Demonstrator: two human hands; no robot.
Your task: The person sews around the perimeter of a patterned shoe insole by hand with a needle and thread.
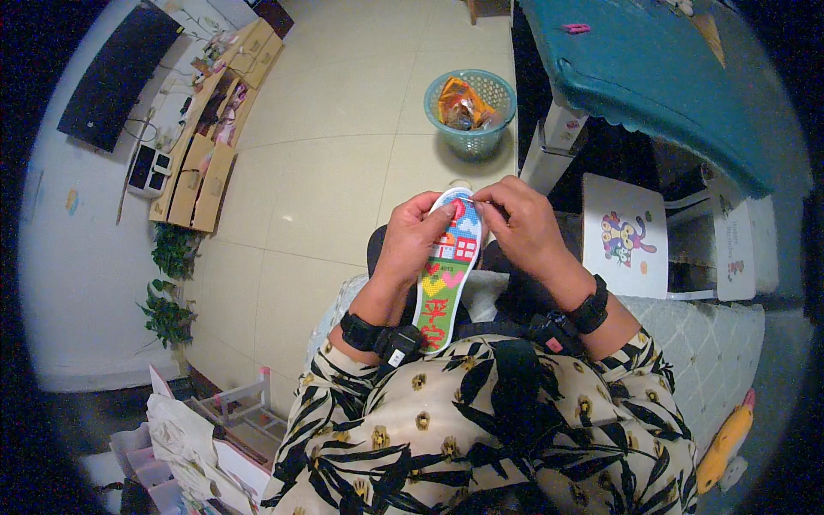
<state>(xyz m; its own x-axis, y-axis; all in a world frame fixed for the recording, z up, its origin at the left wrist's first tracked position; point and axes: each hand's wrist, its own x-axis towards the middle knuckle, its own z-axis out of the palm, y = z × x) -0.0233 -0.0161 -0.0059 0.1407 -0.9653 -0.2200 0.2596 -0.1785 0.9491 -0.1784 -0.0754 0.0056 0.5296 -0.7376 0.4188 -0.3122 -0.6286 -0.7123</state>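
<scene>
Embroidered insole lengthwise, toe away.

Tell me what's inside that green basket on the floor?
The green basket holds crumpled orange and clear wrappers, piled to about mid-height. Whatever lies beneath them, and the basket's bottom, is covered and cannot be seen.
</scene>
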